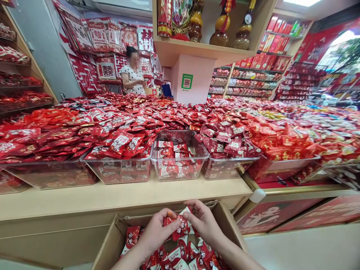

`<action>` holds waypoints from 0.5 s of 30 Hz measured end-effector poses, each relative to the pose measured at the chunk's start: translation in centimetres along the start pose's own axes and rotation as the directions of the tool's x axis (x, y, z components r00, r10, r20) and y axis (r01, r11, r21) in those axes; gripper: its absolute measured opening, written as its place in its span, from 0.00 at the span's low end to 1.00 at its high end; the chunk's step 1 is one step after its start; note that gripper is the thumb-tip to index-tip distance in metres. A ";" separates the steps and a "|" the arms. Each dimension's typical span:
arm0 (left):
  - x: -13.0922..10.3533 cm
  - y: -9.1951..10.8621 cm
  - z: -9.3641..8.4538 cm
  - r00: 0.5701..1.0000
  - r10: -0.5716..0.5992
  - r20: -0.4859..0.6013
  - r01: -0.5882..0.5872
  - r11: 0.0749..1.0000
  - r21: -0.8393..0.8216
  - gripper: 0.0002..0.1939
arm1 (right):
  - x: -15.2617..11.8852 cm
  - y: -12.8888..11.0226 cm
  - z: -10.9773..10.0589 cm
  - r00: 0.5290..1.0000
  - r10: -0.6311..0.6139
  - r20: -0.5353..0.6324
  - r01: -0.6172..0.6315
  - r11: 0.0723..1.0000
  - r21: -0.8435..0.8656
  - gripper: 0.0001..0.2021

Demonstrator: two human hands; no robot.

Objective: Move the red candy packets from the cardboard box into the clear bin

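Over an open cardboard box full of small red and white packets, both hands are close together. My left hand pinches a red packet between thumb and fingers. At its right, my right hand holds a packet with a white part by thumb and fingertips. The held packets overlap, so their exact number cannot be told. Beyond the hands, a clear plastic bin on the shelf edge holds rows of similar packets, lower than the heaps in the bins beside it.
A pale wooden ledge runs between the box and the bins. Heaped bins of red packets and maroon packets flank the lower bin. A person in a dotted top stands behind the display, left of a white pillar.
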State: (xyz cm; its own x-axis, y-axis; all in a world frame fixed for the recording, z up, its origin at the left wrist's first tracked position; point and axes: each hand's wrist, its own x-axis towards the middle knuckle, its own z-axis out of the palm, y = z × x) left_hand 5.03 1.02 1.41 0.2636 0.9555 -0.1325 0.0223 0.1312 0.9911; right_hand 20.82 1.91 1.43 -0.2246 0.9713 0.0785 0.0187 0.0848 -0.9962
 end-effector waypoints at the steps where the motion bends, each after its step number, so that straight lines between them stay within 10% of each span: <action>1: 0.0 -0.2 0.1 1.000 -0.010 0.026 0.009 0.999 0.052 0.12 | -0.1 0.0 0.0 1.000 -0.010 0.019 0.010 1.000 -0.006 0.10; 15: 0.2 -0.1 -0.2 0.996 0.073 0.053 -0.071 0.997 -0.038 0.12 | 0.1 1.0 0.8 0.985 0.112 0.130 -0.144 0.949 0.279 0.14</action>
State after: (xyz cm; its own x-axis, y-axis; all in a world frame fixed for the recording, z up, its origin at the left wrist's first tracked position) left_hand 4.88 1.20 1.26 0.3149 0.9473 -0.0593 -0.0329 0.0733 0.9968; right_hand 19.99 1.88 0.41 -0.3454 0.9376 -0.0388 -0.2217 -0.1217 -0.9675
